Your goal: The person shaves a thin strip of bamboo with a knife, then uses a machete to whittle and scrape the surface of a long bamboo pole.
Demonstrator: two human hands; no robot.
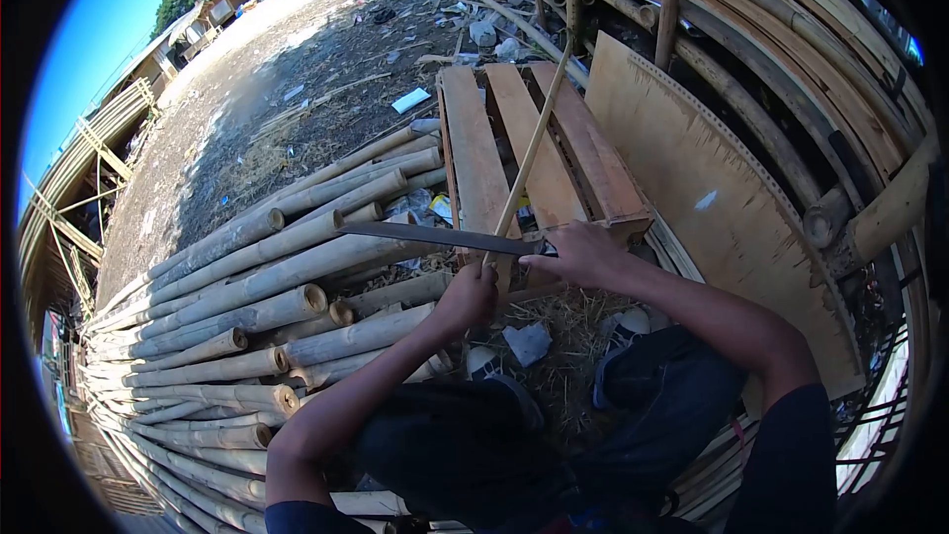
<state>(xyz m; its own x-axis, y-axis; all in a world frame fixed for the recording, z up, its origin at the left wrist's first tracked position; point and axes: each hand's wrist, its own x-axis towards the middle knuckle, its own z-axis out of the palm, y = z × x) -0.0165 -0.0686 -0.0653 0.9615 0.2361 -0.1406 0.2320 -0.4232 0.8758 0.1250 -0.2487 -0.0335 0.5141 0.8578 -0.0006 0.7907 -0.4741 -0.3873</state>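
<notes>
My right hand (583, 255) is closed round the handle of a long dark blade (435, 235), which points to the left. My left hand (469, 297) is closed on the lower end of a thin bamboo strip (535, 143). The strip slants up and away over a low wooden slat crate (539, 153), and the blade crosses it just above my left hand. Where blade and strip meet, I cannot tell whether the edge has cut in.
Bamboo poles (326, 272) lie stacked at the left, their cut ends towards me. A curved plywood sheet (712, 198) leans at the right beside more poles. A pale stone (527, 343) sits between my shoes. Litter is scattered on the ground ahead.
</notes>
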